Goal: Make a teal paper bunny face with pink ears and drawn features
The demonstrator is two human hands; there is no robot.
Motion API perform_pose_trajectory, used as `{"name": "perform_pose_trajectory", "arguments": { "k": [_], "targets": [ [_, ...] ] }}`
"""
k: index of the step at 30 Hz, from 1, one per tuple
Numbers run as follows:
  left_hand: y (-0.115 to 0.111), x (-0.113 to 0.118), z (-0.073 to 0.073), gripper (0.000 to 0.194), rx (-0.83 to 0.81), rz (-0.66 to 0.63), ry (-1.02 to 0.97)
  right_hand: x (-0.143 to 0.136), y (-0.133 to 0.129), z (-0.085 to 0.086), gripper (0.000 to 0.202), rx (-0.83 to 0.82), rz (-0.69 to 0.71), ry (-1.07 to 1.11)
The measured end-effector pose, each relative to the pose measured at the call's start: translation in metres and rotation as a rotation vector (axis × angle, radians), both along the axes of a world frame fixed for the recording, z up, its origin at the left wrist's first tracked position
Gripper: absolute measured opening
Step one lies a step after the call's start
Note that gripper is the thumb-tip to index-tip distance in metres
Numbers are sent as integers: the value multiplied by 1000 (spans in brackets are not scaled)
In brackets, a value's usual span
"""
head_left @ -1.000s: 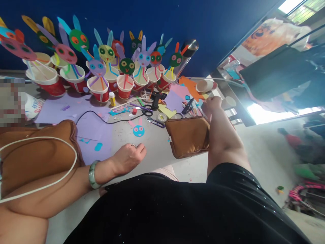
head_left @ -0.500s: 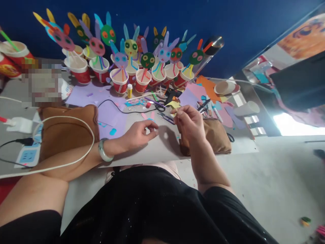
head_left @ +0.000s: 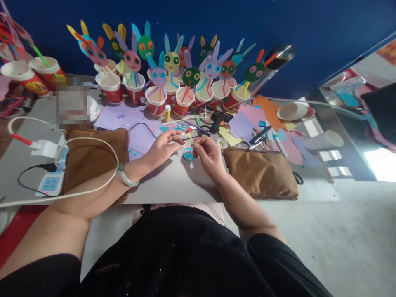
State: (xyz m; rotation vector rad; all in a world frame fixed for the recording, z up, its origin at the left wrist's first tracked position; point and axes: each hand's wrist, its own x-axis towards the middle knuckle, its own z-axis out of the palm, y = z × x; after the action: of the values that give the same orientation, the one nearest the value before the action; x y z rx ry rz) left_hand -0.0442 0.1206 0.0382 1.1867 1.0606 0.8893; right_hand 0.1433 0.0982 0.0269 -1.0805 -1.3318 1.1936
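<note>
My right hand [head_left: 208, 154] is closed in a pinch on a small pale yellow strip [head_left: 190, 137] that looks like paper and points up and away. My left hand [head_left: 165, 147], with a pale bangle on its wrist, is just left of the strip. Its fingers are apart and slightly curled, with nothing visible in them. A round blue paper face [head_left: 188, 154] with pink eyes lies on the table right below my fingertips, partly covered by the right hand.
Behind my hands stand several red-and-white paper cups [head_left: 156, 108] with paper rabbit figures. A glue stick [head_left: 167, 113], black glue gun [head_left: 220, 119], paper scraps and pens [head_left: 260, 136] lie around. Brown pouches [head_left: 262, 173] flank my arms. A white cable [head_left: 93, 198] crosses my left forearm.
My right hand has moved left, away from the brown pouch, bringing the yellow strip close to my left hand. The left hand has lifted its fingers forward. The view has shifted left.
</note>
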Motion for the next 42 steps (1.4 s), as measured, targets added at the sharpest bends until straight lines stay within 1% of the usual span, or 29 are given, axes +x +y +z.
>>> {"name": "perform_pose_trajectory", "arguments": {
  "k": [2,5,8,10,14,18,22,27,30,32,34,35,37,40,42],
  "targets": [
    [5,-3,-2,48,-66,-61,-29,4,2,1,47,-55,67,30],
    [11,-6,-2,40,-132,-169,-92,6,4,3,43,-154,193,73],
    [13,-7,0,27,-151,-200,-84,8,5,3,41,-225,248,123],
    [13,-7,0,20,-103,-204,-37,9,5,1,41,-259,252,134],
    [13,-8,0,21,-2,-224,25,13,7,0,41,-279,220,97],
    [16,-8,-3,19,39,-331,28,17,8,2,39,-258,159,55],
    [18,-8,-6,16,77,-413,60,22,11,4,36,-260,175,37],
    [17,-8,-7,19,113,-444,76,25,13,1,27,-252,258,-10],
    [17,-9,-9,22,100,-465,86,26,15,-2,23,-233,292,-35],
    [16,-9,-12,23,58,-453,74,26,16,-3,21,-222,282,-36],
    [15,-9,-15,31,25,-415,51,26,17,-3,21,-217,267,-18],
    [15,-9,-15,35,19,-395,39,26,18,-3,21,-216,262,-6],
    [14,-8,-16,37,21,-368,12,26,18,-1,21,-212,255,17],
    [14,-7,-16,37,10,-360,-7,25,17,0,21,-205,247,33],
    [14,-8,-16,43,19,-359,18,24,16,-1,22,-208,249,32]
  ]
}}
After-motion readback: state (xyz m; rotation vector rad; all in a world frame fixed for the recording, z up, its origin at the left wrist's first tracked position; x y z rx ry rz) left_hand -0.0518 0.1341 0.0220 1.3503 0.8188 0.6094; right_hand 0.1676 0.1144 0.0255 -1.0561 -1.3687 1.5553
